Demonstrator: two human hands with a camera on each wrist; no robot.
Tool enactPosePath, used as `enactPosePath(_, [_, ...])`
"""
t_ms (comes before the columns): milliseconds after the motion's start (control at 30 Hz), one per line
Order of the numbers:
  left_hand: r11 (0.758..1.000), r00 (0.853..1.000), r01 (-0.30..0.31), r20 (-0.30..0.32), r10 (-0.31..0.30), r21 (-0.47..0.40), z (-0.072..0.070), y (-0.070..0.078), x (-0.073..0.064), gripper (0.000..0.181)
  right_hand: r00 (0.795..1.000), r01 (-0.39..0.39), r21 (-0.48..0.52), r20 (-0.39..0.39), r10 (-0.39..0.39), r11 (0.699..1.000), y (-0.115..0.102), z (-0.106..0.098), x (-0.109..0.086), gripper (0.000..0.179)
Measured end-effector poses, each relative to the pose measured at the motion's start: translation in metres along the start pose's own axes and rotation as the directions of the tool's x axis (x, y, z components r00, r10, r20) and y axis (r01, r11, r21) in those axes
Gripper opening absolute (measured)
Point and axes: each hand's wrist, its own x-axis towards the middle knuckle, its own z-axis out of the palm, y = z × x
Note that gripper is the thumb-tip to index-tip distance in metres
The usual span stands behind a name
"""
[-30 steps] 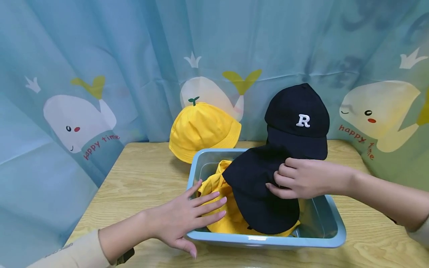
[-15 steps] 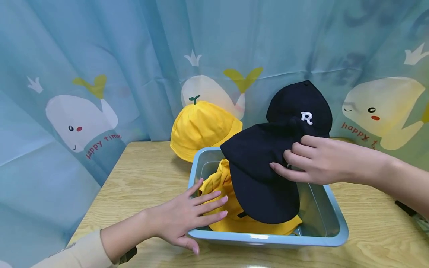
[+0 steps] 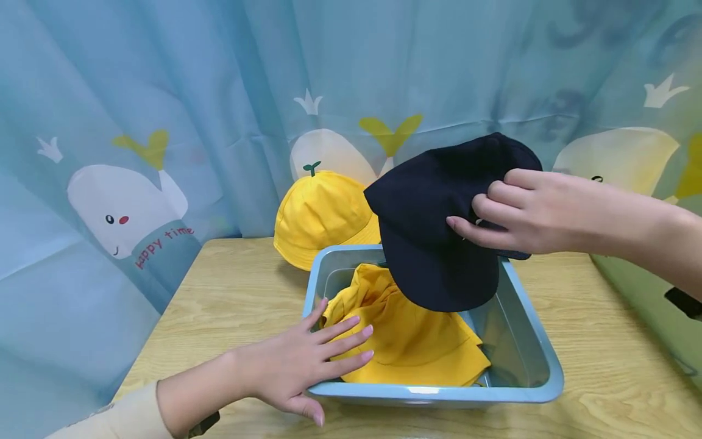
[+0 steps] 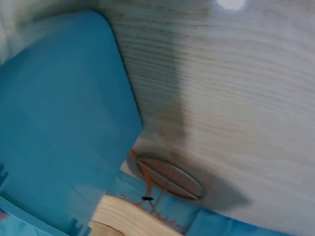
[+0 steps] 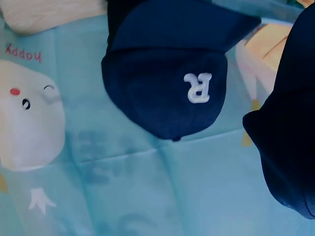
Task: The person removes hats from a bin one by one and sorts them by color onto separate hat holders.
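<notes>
right hand [image 3: 512,210] grips a dark cap [image 3: 430,238] over the tub [image 3: 439,393]; sprout hat [image 3: 320,216] and r cap [image 5: 157,88] already sit outside; yellow headwear [image 3: 417,347] remains inside; left hand [image 3: 298,366] spread wide.

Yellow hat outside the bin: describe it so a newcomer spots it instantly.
On the wood-grain table, find the blue bin. Behind its far-left corner, before the whale-print curtain, a yellow bucket hat sits crown up. A green sprout tops it; the yellow headwear inside the bin shows none.
</notes>
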Motion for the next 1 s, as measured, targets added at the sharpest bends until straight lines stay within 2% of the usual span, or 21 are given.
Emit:
enactPosePath(100, [0.999,0.999,-0.006,0.048,0.008,-0.035,-0.005,-0.002,0.006,0.085,0.999,-0.005,-0.047,0.044,0.007,0.999,0.010,-0.002,-0.002,0.050])
enactPosePath(233, [0.997,0.994,0.011,0.105,-0.002,-0.081,-0.013,-0.012,0.019,0.105,0.998,-0.020,-0.061,0.064,0.024,0.998,0.020,-0.002,-0.005,0.053])
enactPosePath(367, [0.996,0.993,0.025,0.119,-0.016,-0.081,-0.025,-0.025,0.034,0.109,0.994,-0.036,-0.058,0.105,0.042,0.998,0.026,-0.002,-0.007,0.056])
enactPosePath(433, [0.999,0.995,0.011,0.103,-0.007,-0.033,-0.033,-0.033,0.044,0.104,0.987,-0.048,-0.049,0.149,0.054,0.998,0.029,-0.003,-0.008,0.044])
enactPosePath(467, [1.000,0.996,0.004,0.088,-0.004,-0.005,-0.037,-0.037,0.049,0.102,0.984,-0.052,-0.049,0.167,0.060,0.997,0.030,-0.003,-0.008,0.043])
enactPosePath(533, [0.999,0.999,-0.010,0.053,0.008,0.040,-0.047,-0.045,0.061,0.099,0.977,-0.061,-0.057,0.203,0.071,0.997,0.032,-0.004,-0.010,0.049])
enactPosePath(600, [0.996,1.000,-0.017,0.013,0.016,0.084,-0.056,-0.054,0.073,0.096,0.970,-0.075,-0.056,0.225,0.086,0.996,0.034,-0.005,-0.011,0.067])
enactPosePath(700, [0.992,0.999,-0.013,-0.029,0.016,0.128,-0.067,-0.068,0.088,0.093,0.965,-0.101,-0.060,0.235,0.113,0.993,0.037,-0.003,-0.012,0.068])
enactPosePath(733, [0.989,0.999,-0.005,-0.037,0.010,0.147,-0.070,-0.073,0.093,0.092,0.963,-0.114,-0.057,0.239,0.125,0.992,0.038,-0.002,-0.011,0.068])
enactPosePath(767, [0.987,0.999,0.006,-0.044,0.001,0.160,-0.072,-0.078,0.096,0.091,0.959,-0.129,-0.055,0.246,0.139,0.990,0.039,-0.002,-0.011,0.077])
enactPosePath(833, [0.982,0.998,0.028,-0.060,-0.017,0.188,-0.074,-0.090,0.103,0.089,0.950,-0.154,-0.059,0.264,0.165,0.986,0.041,0.000,-0.010,0.077])
enactPosePath(1000, [0.947,0.993,0.095,-0.101,-0.067,0.306,-0.073,-0.113,0.122,0.090,0.925,-0.200,-0.067,0.316,0.211,0.978,0.048,0.003,-0.008,0.080])
